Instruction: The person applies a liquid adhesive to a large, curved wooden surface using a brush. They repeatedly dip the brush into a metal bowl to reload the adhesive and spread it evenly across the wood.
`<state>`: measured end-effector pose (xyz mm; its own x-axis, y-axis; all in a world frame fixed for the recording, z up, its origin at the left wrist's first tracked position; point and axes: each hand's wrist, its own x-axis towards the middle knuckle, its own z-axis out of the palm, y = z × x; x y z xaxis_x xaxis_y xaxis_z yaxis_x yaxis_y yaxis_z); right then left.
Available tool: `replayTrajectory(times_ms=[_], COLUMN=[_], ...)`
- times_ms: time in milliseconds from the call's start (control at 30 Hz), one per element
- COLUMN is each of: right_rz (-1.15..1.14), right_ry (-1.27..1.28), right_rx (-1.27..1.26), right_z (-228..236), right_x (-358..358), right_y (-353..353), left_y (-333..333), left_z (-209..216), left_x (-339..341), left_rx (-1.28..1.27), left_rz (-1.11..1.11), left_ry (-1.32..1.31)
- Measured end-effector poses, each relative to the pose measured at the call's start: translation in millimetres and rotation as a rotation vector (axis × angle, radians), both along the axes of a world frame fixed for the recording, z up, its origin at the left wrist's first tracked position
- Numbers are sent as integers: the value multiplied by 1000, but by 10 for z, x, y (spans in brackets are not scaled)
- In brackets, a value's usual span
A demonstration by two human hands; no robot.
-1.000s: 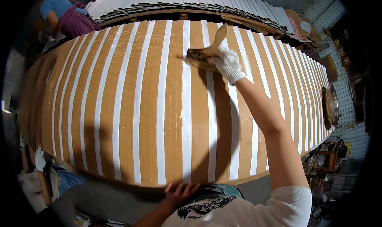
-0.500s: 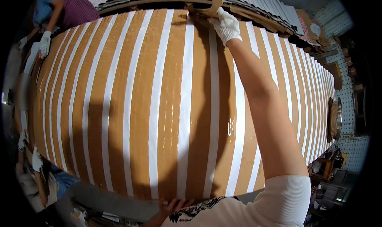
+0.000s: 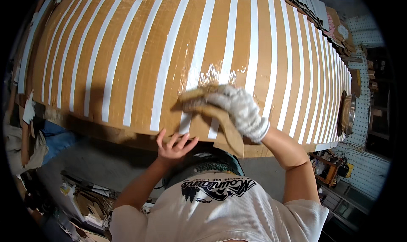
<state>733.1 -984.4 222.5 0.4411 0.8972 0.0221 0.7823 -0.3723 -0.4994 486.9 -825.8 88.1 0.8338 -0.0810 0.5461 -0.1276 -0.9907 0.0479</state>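
Along the near side of a long wooden desk (image 3: pixel 101 130), we grip a broad, light-brown wooden brush (image 3: pixel 229 132) with a flat, curved handle in our right hand (image 3: pixel 241 108), gloved in off-white knit. The gloved fingers are closed around the brush where its head meets its handle, pinching it; we cannot make out the thumb clearly. The brush lies low over a brown, paper-like covering (image 3: pixel 150 76) banded with narrow white stripes (image 3: pixel 162 83), near the desk's front edge, head to the left and handle slanting toward us. Just beyond it, glossy wet patches (image 3: pixel 212 74) catch the light across brown and white alike. Our bare left hand (image 3: pixel 171 149) rests at the front edge, left of the brush and apart from it, fingers spread. At far left, a co-worker's white-gloved hand (image 3: pixel 29 110) shows beside the desk, near a blue garment (image 3: pixel 57 136). A round, shiny metal bowl (image 3: pixel 349 114) shows at the desk's far right end. Brown cardboard pieces (image 3: pixel 90 208) sit among clutter at lower left, beside bare grey floor (image 3: pixel 110 157).
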Motion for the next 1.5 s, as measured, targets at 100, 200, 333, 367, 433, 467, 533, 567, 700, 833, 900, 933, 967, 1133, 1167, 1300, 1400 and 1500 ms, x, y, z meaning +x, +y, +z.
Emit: replayTrajectory(times_ms=[100, 200, 333, 367, 433, 467, 533, 567, 700, 833, 900, 933, 967, 1133, 1167, 1300, 1400, 1500], right_rz=[131, 96, -199, -198, -151, -125, -57, -7, -90, -454, -396, -247, -359, -156, -58, -209, -379, -225], right_ry=[127, 294, -206, -268, -249, -217, -140, -91, 302, -309, -326, -319, -301, -48, -133, -171, -306, -341], right_rx=[-38, 98, 61, 24, -65, -62, -101, -142, 122, 36, 141, 223, 87, -216, -191, -214, 51, -37], right_z=[-19, -28, 26, -47, -27, 10, 76, 40, -35, 35, -16, -2, -245, 130, 108, -16, -118, -77], right_x=[-218, 65, -154, -310, -659, -829, -966, -935, -216, 628, 706, 563, 463, -585, -611, 147, 362, 19], right_y=[-154, -52, 146, 88, 55, -8, -68, -114, -320, -415, -600, -696, -835, -927, -1022, -1092, -1156, -1334], left_y=[-2, 39, 69, 71, 56, 58, 78, 101, 75, 49, 26, 13, -16, -117, -142, -269, -423, -553], left_z=[77, 167, 173, 179, 164, 109, 34, 6, 184, 245, 292, 330, 358, 404, 423, 576, 581, 567], left_x=[-21, -56, -98, -104, -123, -148, -138, -147, -110, -102, -99, -95, -85, -103, -89, -22, 63, 162], left_rx=[-60, -104, -126, -133, -188, -228, -267, -269, -135, -117, -119, -137, -155, -168, -175, -172, -148, -182], left_rz=[-34, -100, -122, -127, -117, -122, -155, -175, -125, -99, -99, -92, -88, -17, -14, -35, -95, -103], left_ry=[72, 149, 205, 214, 225, 209, 157, 123, 187, 209, 242, 256, 269, 292, 301, 356, 332, 300])
